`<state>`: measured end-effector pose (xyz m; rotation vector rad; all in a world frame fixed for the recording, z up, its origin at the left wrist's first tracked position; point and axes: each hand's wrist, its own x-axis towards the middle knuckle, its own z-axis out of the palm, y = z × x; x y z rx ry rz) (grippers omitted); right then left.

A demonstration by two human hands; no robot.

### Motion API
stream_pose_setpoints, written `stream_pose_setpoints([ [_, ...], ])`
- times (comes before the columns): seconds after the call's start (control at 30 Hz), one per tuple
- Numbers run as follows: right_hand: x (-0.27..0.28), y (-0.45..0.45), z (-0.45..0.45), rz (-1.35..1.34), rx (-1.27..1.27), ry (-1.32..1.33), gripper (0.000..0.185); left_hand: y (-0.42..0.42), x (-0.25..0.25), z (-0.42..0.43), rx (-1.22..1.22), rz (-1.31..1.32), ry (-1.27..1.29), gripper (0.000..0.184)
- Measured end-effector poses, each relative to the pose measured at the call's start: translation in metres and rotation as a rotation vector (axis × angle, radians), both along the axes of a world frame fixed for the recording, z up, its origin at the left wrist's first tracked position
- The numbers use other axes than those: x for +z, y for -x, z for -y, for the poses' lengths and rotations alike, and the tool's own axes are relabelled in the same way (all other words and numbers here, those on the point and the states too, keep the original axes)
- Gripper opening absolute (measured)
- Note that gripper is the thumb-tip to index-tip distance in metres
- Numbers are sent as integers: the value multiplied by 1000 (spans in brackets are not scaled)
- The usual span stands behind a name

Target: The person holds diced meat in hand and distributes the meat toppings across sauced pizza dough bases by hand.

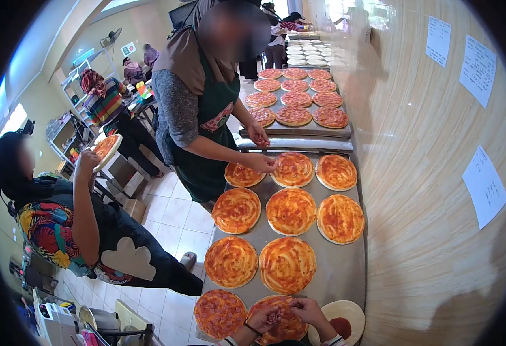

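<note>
Pink bits fill the cupped left hand, right hand pinched above sauced pizza.

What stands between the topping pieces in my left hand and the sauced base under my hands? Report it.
Nothing visible, apart from the left hand itself, which cups the topping pieces. The sauced base shows bare between both hands; the right hand is over its right side, without covering that gap.
</note>
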<state>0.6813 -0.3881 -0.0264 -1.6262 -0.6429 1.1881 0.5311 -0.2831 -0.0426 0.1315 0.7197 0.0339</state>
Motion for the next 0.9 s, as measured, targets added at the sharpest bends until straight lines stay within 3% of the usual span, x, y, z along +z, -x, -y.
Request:
stream_pose_setpoints([
  [0.13,5,-3,3,11,45,111,14,-3,10,1,0,-28,-14,18],
  [0.33,11,3,6,166,38,46,16,8,-7,5,-29,51,-3,19],
  [0.47,11,11,18,201,9,22,18,7,25,15,55,-59,-26,20],
  [0.53,0,14,19,155,-7,14,17,16,4,18,143,-38,-30,20],
  [0.6,-1,14,20,120,11,17,15,25,-16,21,-30,239,180,19],
  [0.73,18,15,23,143,124,-65,9,31,-17,32,145,272,156,15],
  [0.8,33,13,23,454,310,98,26,40,-5,33,198,314,211,14],
  [0.9,30,24,24,518,300,-8,22,53,8,35,287,267,226,14],
])
